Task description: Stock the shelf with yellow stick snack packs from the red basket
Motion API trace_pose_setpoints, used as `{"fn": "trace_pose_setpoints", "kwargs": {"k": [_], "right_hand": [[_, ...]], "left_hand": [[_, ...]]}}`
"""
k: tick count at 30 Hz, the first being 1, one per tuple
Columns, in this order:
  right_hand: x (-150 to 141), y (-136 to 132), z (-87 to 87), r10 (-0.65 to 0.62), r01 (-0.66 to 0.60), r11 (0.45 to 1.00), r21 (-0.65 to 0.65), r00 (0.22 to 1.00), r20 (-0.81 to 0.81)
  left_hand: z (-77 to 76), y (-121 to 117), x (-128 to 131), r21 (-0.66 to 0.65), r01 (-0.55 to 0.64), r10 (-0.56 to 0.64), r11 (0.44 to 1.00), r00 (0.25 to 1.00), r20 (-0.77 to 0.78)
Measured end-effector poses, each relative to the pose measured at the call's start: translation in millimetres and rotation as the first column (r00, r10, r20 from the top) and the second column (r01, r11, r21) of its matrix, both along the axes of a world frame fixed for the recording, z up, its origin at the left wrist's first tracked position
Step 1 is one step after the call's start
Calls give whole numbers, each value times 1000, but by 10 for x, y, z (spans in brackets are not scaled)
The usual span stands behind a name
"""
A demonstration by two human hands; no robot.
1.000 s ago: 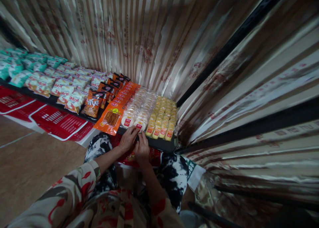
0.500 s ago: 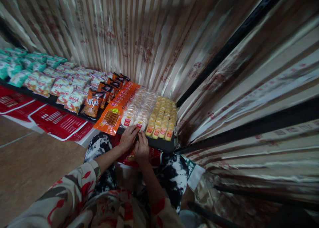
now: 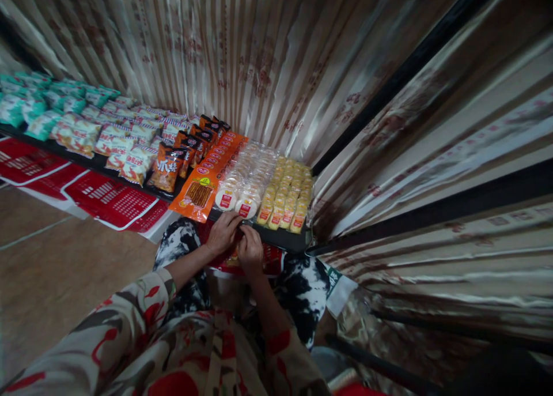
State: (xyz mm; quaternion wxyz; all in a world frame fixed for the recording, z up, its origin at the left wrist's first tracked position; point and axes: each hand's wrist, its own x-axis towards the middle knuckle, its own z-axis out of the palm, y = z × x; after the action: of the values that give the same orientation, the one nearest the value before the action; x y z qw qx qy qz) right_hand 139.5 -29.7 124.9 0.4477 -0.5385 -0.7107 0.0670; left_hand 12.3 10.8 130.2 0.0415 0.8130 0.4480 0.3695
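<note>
My left hand [image 3: 223,233] is at the front edge of the black shelf [image 3: 283,238], its fingers bent just below the white round crackers [image 3: 247,207] in clear wrapping. My right hand [image 3: 250,249] is close beside it, fingers curled, with the fingertips of both hands nearly meeting. Whatever lies between the fingers is hidden or too small to make out. To the right of the white crackers are rows of yellow wrapped snacks [image 3: 277,211] with red labels. On their left lies a flat orange packet [image 3: 197,197] with brown sticks pictured on it.
Farther left stand orange-black bags [image 3: 165,168], white snack bags [image 3: 136,164] and teal bags [image 3: 44,124]. Red printed sheets [image 3: 110,203] hang below the shelf front. A striped curtain [image 3: 242,56] backs the shelf, and black poles [image 3: 415,73] slant along the right.
Both hands have drawn slightly back from the white crackers toward my body, uncovering more of the front red label. The view has tilted a little; the snacks have stayed in place.
</note>
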Motion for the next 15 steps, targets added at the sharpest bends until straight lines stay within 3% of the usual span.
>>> {"fn": "trace_pose_setpoints", "kwargs": {"k": [6,10,13,15], "right_hand": [[-9,-63,-76,43,-45,998,-47,998,-47],[12,-93,-98,102,-108,973,-203,994,-38],[39,-103,-129,125,-79,897,-435,989,80],[65,-109,-172,156,-15,794,-608,971,180]], "left_hand": [[-90,-109,-119,-33,-23,22,999,999,-24],[-132,-211,-148,-76,-39,36,996,999,-34],[-183,-289,-140,-176,-14,-2,984,996,-89],[-235,-318,-125,-326,-9,-53,945,982,-181]]}}
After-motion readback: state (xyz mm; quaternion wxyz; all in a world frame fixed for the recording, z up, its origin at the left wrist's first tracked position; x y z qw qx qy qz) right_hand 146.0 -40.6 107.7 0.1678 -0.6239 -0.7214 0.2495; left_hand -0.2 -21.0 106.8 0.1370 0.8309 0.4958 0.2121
